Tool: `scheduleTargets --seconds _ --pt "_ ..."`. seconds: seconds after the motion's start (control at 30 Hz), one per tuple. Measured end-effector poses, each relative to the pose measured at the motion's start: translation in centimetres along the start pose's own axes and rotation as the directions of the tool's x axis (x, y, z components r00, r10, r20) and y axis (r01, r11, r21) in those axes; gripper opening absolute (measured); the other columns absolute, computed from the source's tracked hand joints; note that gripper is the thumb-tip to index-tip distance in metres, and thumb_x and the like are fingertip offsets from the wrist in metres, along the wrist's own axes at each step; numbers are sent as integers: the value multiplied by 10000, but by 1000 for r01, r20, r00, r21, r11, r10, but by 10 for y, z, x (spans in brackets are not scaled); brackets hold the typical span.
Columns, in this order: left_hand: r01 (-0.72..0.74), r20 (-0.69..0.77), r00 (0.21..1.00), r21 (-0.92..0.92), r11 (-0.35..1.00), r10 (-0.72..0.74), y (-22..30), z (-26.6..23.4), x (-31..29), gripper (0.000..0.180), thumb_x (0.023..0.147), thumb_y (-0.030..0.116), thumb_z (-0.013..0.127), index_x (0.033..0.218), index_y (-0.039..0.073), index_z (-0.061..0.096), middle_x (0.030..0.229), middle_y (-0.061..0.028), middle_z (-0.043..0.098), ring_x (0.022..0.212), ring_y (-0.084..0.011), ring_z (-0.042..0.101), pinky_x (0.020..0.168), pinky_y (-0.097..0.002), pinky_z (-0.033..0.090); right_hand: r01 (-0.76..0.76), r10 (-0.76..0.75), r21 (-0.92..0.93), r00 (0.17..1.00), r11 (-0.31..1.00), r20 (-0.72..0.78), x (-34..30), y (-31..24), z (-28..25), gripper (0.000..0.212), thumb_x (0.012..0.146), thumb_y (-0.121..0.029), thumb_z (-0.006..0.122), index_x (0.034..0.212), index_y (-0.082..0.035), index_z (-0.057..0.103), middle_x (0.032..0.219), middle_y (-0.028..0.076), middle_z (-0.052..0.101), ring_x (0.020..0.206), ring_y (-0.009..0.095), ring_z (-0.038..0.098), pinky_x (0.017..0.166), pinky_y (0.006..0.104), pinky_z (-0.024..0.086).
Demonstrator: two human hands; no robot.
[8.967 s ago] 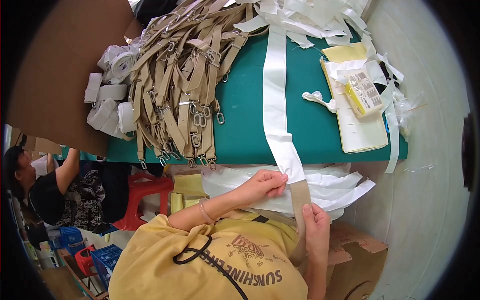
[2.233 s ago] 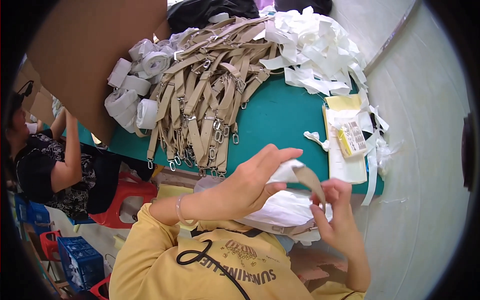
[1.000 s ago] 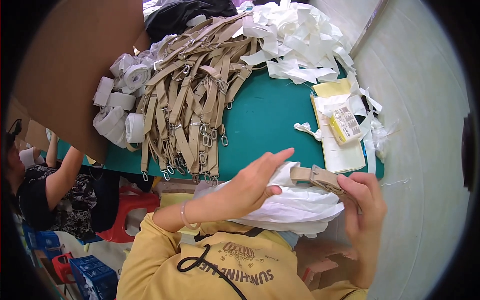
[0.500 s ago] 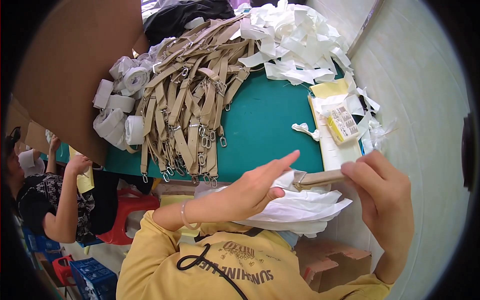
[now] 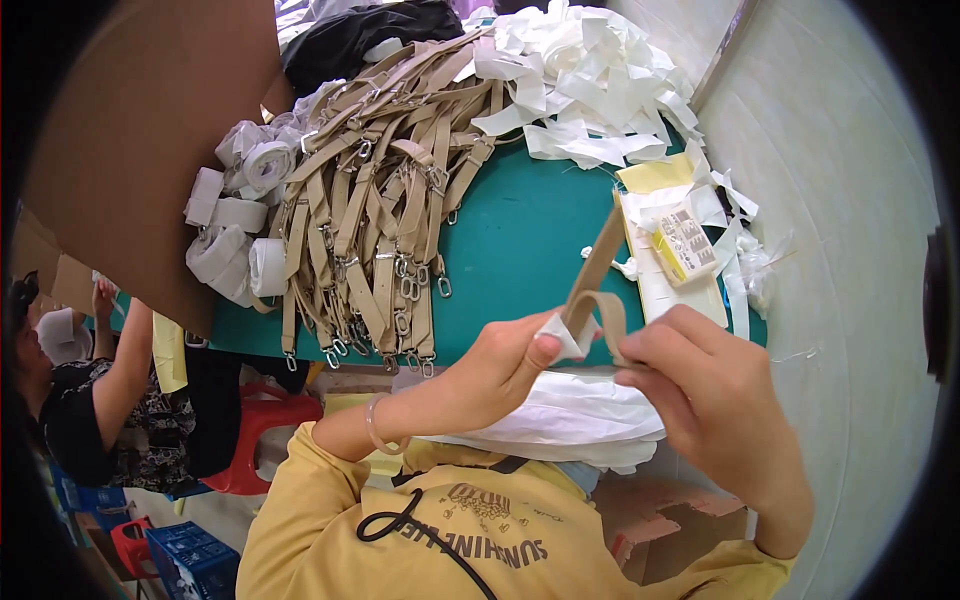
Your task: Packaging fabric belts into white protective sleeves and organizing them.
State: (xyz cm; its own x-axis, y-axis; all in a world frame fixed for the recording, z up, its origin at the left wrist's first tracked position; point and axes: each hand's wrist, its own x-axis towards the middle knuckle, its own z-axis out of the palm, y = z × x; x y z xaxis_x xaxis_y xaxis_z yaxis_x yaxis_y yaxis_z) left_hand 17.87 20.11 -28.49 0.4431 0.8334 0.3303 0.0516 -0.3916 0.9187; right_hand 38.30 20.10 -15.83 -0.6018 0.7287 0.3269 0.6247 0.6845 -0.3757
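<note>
My left hand pinches a beige strap together with a small white strip wrapped about it. From there the strap runs up toward the back, and another part of it bends over in a loop to my right hand. The right thumb and fingers are closed on that looped part. White sheets lie across my lap below both hands. On the table to the left spreads a large heap of beige straps with metal clasps, several hanging over the front edge.
The green table carries white rolls at left and a pile of white strips at the back. A small yellow-white box lies at right, near the wall. Far left, another person sits beside a red stool.
The strap, stretched nearly level between my hands before, now points upward with a loop. My left fingers have closed around it, and my right hand has come slightly nearer.
</note>
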Motion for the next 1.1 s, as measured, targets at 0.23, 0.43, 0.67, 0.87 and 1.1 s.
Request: scheduleTargets --seconds 0.23,0.43,0.67,0.87,1.1 --pt "-62 96 994 46 997 57 10 -7 6 562 1020 415 267 1427 36 349 1135 -162 623 975 -280 630 879 -328 470 14 -8 93 998 996 -62 12 3 -23 214 705 104 655 887 -8 643 788 118 628 706 229 617 602 282 468" --pt "-40 183 982 9 999 38 22 -7 7 556 1020 402 287 1456 58 304 1094 -131 645 884 -257 642 829 -309 488 29 -41 210 998 977 53 12 7 -4 215 711 91 664 894 -20 651 790 99 640 709 226 621 611 308 474" --pt "45 152 986 115 992 -63 40 -20 21 695 975 521 277 1452 17 297 1111 -101 649 909 -177 631 855 -293 480 69 -67 284 998 956 -16 11 10 6 169 790 115 597 900 -5 641 732 82 642 622 151 628 577 251 491" --pt "-12 136 990 -137 990 31 30 0 30 594 1017 422 283 1451 17 284 1028 -118 638 830 -201 623 804 -321 506 184 -136 133 942 974 -308 3 20 21 167 781 122 606 904 12 631 765 76 647 651 160 623 578 249 482" --pt "192 318 937 -126 973 -144 26 13 38 463 1025 365 333 1325 18 398 902 -132 646 781 -262 630 715 -361 497 35 9 242 984 970 -178 -27 34 37 385 672 -20 768 1028 -60 627 900 107 606 697 245 563 610 308 476"
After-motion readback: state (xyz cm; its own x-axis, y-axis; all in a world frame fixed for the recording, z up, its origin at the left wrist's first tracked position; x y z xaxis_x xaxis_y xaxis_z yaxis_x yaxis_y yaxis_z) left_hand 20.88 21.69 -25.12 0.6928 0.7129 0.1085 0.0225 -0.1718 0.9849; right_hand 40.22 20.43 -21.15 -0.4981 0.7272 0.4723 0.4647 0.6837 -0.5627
